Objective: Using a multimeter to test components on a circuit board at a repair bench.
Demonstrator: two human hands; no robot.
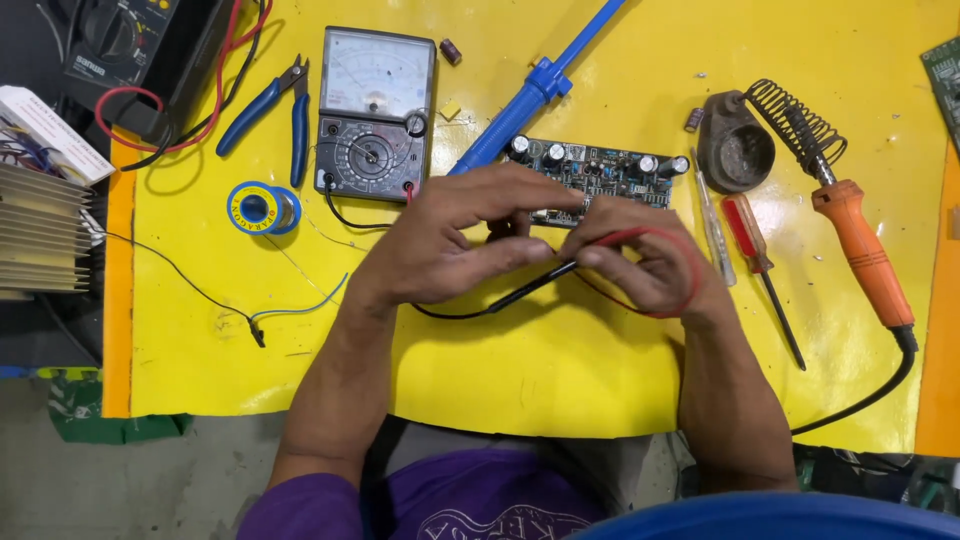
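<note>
At a yellow-topped table (560, 370), a person bends over a green circuit board (600, 170) with both meter probes in hand. The left hand (445, 240) curls closed around the black probe (530, 285), its fingers arched over the board's near edge; the right hand (645, 260) pinches the red lead (680, 250), which loops around its knuckles. The analog multimeter (375, 110) sits just beyond the left hand, dial facing up. Steady work here seems to call for holding each probe by its insulated shaft, tips apart, and keeping the meter face in sight. A blue desoldering pump (530, 90), an orange soldering iron (865, 255), blue cutters (275, 105) and a solder spool (262, 208) lie around. Both probe tips and the board's front edge are hidden beneath the fingers; whether either tip touches the board cannot be told.
</note>
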